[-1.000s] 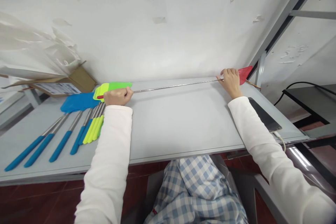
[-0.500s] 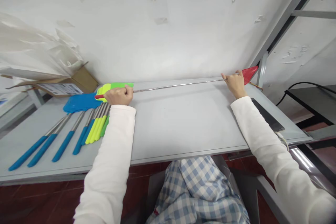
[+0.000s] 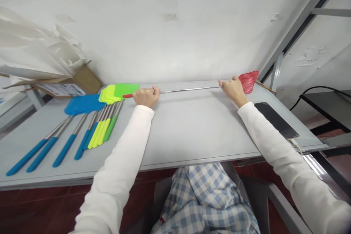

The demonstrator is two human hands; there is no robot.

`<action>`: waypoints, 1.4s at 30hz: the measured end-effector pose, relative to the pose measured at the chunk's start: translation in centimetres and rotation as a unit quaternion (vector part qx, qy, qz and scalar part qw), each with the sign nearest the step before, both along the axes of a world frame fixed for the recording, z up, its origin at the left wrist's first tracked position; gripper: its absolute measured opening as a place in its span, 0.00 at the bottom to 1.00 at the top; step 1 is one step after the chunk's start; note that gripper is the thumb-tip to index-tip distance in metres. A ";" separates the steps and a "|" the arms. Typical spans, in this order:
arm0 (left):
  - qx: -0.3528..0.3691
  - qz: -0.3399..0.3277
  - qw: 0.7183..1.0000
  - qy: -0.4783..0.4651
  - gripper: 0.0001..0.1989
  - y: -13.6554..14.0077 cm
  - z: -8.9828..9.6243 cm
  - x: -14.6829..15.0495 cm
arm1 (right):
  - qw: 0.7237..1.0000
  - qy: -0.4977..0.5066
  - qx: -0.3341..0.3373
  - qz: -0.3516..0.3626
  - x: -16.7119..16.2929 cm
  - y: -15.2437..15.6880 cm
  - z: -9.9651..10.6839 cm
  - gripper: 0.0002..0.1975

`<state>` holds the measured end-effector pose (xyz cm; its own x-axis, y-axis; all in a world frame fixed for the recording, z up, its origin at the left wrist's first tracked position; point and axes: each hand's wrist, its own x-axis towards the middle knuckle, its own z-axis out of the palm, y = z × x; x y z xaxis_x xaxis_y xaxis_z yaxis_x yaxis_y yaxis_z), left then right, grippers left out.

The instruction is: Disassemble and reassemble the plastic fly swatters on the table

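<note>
A red fly swatter (image 3: 192, 89) with a thin metal telescopic rod stretches between my two hands, just above the table. My left hand (image 3: 147, 97) is closed around the handle end, and the red grip sticks out to its left. Near the red mesh head, my right hand (image 3: 232, 89) is closed on the rod. Left of my left hand lie a green fly swatter (image 3: 126, 89), several yellow fly swatters (image 3: 109, 94) and several blue fly swatters (image 3: 85, 105), heads overlapping and handles toward the front edge.
The grey table (image 3: 192, 128) stands against a white wall. An opened cardboard box (image 3: 85, 80) is at the back left. A dark tablet (image 3: 276, 120) with a white cable lies at the right, and a thin stick (image 3: 266, 87) behind it. A metal frame rises at the right.
My hands have come closer together, the left moving right and the right moving left. The rod between them is shorter, and the green swatter's handle has come into full view.
</note>
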<state>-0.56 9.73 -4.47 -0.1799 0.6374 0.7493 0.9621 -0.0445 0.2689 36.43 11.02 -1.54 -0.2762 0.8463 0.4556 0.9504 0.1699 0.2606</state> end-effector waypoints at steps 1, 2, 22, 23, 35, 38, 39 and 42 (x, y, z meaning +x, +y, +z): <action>-0.005 -0.005 1.000 0.000 0.17 -0.1 -0.1 0.6 | 1.000 -0.005 -0.004 0.007 -0.7 -0.3 0.0 0.30; -0.011 -0.008 1.000 -0.001 0.17 -0.2 -0.1 1.3 | 1.000 -0.012 -0.006 0.012 -1.5 -0.5 0.0 0.30; -0.079 -0.025 0.996 0.028 0.20 -1.5 2.2 3.1 | 0.998 -0.017 -0.020 0.054 -2.4 -1.9 1.2 0.30; -0.077 -0.027 0.996 0.032 0.20 -1.3 2.2 2.6 | 0.997 -0.009 -0.006 0.071 -2.2 -1.8 1.2 0.29; -0.074 0.009 0.997 0.021 0.19 -1.2 2.5 -2.4 | 0.971 -0.028 0.034 0.237 -0.5 -2.0 1.2 0.14; -0.071 0.011 0.997 0.008 0.20 -1.2 2.3 -1.9 | 0.971 -0.036 0.008 0.235 -0.6 -1.8 1.1 0.13; -0.066 0.011 0.998 0.003 0.20 -1.2 2.2 -1.6 | 0.972 -0.040 0.001 0.232 -0.8 -1.8 1.1 0.13; -0.033 0.002 0.999 -0.014 0.20 -1.1 1.7 -0.6 | 0.974 -0.045 -0.002 0.224 -1.3 -2.2 1.5 0.13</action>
<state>-1.16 8.66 -2.73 -0.2034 0.6839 0.7007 0.9541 -0.0221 0.2985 35.14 8.82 -0.01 -0.6565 0.6338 0.4090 0.7542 0.5631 0.3379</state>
